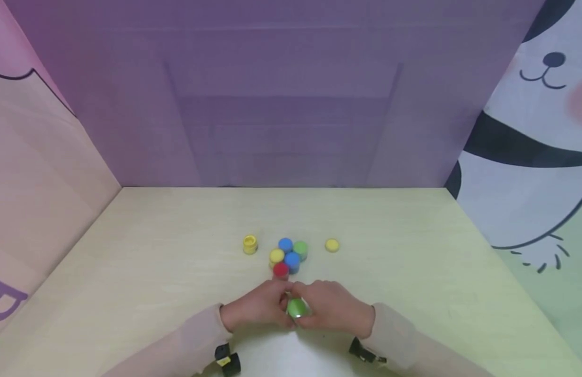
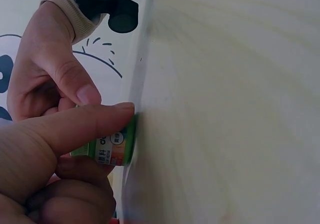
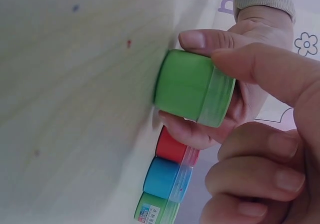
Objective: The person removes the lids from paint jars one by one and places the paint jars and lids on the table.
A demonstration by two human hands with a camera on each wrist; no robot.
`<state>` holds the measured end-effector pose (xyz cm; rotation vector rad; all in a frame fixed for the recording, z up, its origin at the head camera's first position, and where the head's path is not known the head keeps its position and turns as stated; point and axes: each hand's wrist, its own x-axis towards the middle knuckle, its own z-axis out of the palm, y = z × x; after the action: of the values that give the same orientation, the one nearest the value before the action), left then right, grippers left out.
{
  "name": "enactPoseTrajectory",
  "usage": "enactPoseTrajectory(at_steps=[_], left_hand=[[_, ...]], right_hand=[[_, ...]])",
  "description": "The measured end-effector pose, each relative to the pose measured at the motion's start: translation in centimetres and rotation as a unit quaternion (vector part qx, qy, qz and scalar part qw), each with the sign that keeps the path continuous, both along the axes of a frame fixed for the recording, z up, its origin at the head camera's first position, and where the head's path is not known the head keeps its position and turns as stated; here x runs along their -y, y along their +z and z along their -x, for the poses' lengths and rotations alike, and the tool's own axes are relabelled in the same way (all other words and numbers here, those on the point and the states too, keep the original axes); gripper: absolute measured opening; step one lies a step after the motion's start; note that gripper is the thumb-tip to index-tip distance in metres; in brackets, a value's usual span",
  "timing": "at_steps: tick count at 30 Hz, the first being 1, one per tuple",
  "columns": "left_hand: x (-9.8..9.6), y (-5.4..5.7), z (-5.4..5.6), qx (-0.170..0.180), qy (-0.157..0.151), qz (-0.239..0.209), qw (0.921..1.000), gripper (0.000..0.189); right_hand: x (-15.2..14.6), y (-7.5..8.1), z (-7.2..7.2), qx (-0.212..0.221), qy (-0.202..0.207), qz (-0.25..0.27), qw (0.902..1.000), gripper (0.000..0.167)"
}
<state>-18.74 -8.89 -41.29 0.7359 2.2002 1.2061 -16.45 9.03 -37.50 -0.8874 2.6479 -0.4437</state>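
Both hands are at a small green paint jar (image 1: 298,309) near the front of the table. It has a green body and a clear band at its top edge, plus a printed label in the left wrist view. My left hand (image 1: 255,308) grips the jar's side between thumb and fingers. From the other side my right hand (image 1: 337,308) pinches it, thumb and forefinger at the clear band in the right wrist view. Just beyond the hands stands a red jar (image 1: 281,270), with a blue jar (image 1: 292,262) right behind it.
Clustered with these are a yellow jar (image 1: 276,256), another blue jar (image 1: 285,244) and a second green jar (image 1: 300,250). A yellow jar with a ring-shaped top (image 1: 250,244) stands apart on the left, a flat yellow round piece (image 1: 332,245) on the right. A purple panel (image 1: 286,131) rises behind the table.
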Motion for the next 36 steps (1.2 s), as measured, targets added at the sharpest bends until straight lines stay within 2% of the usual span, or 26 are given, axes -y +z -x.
enactPoseTrajectory(at_steps=[9, 16, 19, 25, 29, 33, 36], left_hand=[[-0.07, 0.12, -0.15, 0.002, 0.005, 0.008, 1.0, 0.051], [-0.27, 0.09, 0.03, -0.024, -0.005, 0.021, 0.9995, 0.048], [-0.27, 0.14, -0.03, -0.036, -0.01, 0.02, 0.9991, 0.046], [-0.15, 0.17, -0.12, -0.045, -0.013, 0.021, 0.9987, 0.04], [-0.05, 0.21, -0.12, -0.041, -0.019, 0.019, 0.9988, 0.038], [0.05, 0.13, 0.0, -0.019, -0.023, 0.005, 0.9995, 0.035], [-0.01, -0.01, 0.08, -0.005, -0.023, -0.003, 0.9997, 0.03]], right_hand=[[0.11, 0.2, -0.24, 0.009, -0.015, -0.014, 0.9998, 0.045], [0.2, 0.03, -0.51, -0.02, -0.014, -0.018, 0.9995, 0.05], [0.2, 0.02, -0.55, -0.023, -0.01, -0.015, 0.9996, 0.047], [0.14, 0.01, -0.22, -0.021, 0.016, -0.008, 0.9996, 0.036], [0.07, -0.02, 0.03, -0.028, 0.041, -0.004, 0.9988, 0.045], [-0.01, -0.08, 0.19, -0.037, 0.06, 0.002, 0.9975, 0.059], [-0.1, -0.1, 0.33, -0.04, 0.072, 0.002, 0.9966, 0.058]])
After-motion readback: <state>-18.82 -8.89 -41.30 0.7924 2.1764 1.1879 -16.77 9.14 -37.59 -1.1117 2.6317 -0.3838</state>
